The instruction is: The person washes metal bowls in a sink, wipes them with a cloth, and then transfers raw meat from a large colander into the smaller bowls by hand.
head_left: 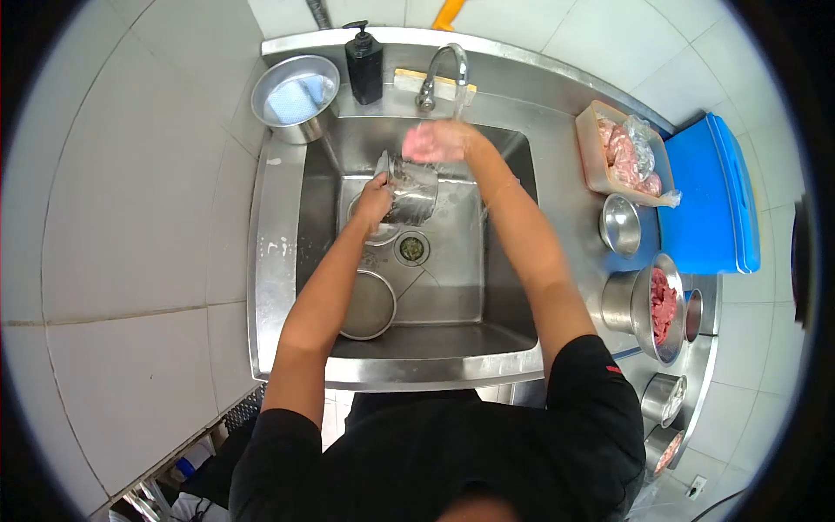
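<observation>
Over the steel sink (457,261), my left hand (376,197) grips the rim of a metal pot (414,193) lying on its side. My right hand (437,142) is above and right of the pot, beneath the curved faucet (448,61). It is blurred by motion, with something pink at its fingers; whether that is held cannot be made out. A round metal-rimmed vessel (370,304) lies at the sink's lower left, near the drain (411,249). Part of another round metal piece shows under the pot.
Behind the sink stand a black pump bottle (364,68) and a metal pot with a blue cloth (300,130). At right are a tub of meat (594,165), a steel bowl (620,225), a blue box (704,200) and a bowl of red meat (644,322).
</observation>
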